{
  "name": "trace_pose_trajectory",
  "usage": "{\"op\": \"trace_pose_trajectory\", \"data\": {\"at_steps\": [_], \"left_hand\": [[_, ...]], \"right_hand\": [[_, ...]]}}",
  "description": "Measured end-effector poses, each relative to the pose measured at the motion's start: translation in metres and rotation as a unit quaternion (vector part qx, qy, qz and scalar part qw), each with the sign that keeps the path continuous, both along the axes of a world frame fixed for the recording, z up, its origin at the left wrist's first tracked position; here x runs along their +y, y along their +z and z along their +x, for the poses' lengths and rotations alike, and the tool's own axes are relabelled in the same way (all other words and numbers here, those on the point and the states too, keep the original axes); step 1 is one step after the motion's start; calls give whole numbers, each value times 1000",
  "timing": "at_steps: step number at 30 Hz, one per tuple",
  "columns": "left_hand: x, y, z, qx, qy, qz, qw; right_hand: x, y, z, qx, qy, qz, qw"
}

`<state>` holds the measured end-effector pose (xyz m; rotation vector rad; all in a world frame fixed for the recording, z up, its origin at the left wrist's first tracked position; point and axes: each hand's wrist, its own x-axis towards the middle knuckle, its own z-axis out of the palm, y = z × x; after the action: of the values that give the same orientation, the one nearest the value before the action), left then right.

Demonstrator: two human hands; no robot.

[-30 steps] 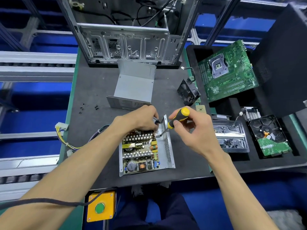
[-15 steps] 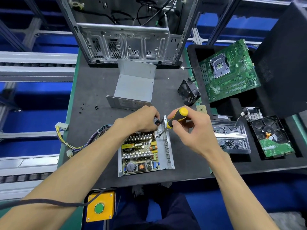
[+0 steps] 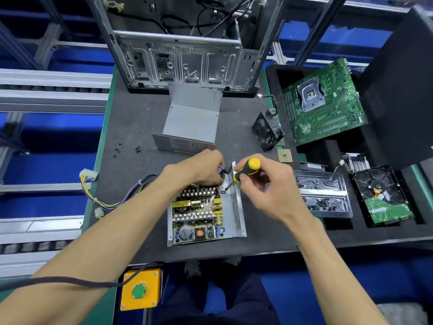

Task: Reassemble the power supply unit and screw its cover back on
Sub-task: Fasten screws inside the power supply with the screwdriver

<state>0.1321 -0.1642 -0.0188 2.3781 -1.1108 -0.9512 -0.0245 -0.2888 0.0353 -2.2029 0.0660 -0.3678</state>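
The open power supply base [image 3: 236,207] lies on the dark mat with its circuit board [image 3: 198,214] exposed. My left hand [image 3: 201,168] rests on the board's far end and pinches a small dark part by the base's far right corner. My right hand [image 3: 260,186] grips a yellow-and-black screwdriver [image 3: 246,170], its tip down at a screw point in that same corner. The grey metal cover [image 3: 192,118] stands apart behind the base. Several loose black screws [image 3: 126,150] lie on the mat to the left.
An empty computer case [image 3: 182,55] stands at the back. A black fan [image 3: 267,131], a CPU chip [image 3: 284,156], a motherboard [image 3: 323,102], a clear screw tray [image 3: 323,195] and a hard drive [image 3: 382,195] sit to the right. The wire harness [image 3: 112,198] trails left. A yellow button box [image 3: 140,289] sits below the table edge.
Both hands stay at the base's far right corner. The screwdriver handle has shifted only slightly, and the view has drifted a little.
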Motion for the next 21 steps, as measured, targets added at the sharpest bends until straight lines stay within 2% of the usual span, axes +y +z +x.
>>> {"op": "trace_pose_trajectory", "data": {"at_steps": [7, 14, 21], "left_hand": [[-2, 0, 1, -5, -12, 2, 1000], [1, -2, -2, -3, -29, -43, 999], [1, -3, -1, 2, -19, -36, 999]], "right_hand": [[-1, -5, 0, 8, 4, -6, 1000], [-2, -5, 1, 4, 1, -2, 1000], [-3, -3, 3, 7, 12, -15, 1000]]}}
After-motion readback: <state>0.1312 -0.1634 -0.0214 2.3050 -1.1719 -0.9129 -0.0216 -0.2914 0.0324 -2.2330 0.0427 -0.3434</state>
